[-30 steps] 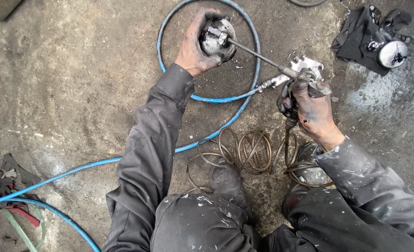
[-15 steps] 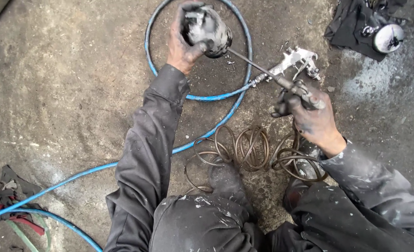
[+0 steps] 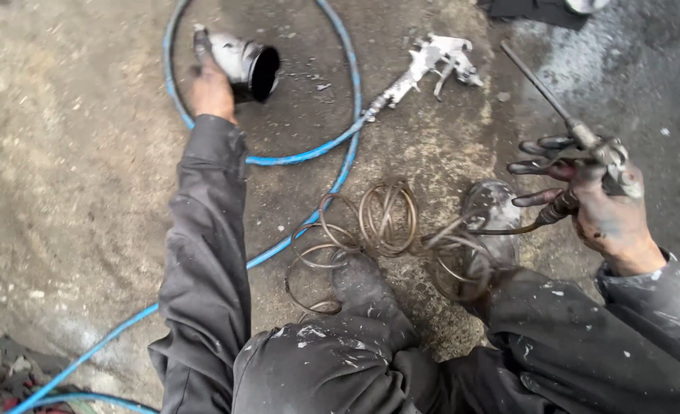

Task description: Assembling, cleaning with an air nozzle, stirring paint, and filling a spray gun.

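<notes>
- Setting: a workshop floor, apparently a paint or body-repair area.
- Ground: rough, stained concrete floor (image 3: pixel 72 153) with grey-white overspray patches.
- Equipment: a metal spray gun (image 3: pixel 432 65) lies on the ground, coupled to a blue air hose (image 3: pixel 309 153) looped across it.
- A coiled brownish hose (image 3: pixel 386 222) lies nearby.
- Clothing: paint-spattered grey work overalls (image 3: pixel 202 268).

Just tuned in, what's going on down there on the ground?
A person in grey, paint-flecked work clothes crouches over a rough concrete floor. The left hand grips a metal paint cup lying on its side, mouth open to the right. The right hand holds an air blow gun with a long thin nozzle, fed by a coiled brown hose. A spray gun lies on the floor, joined to a blue hose.
</notes>
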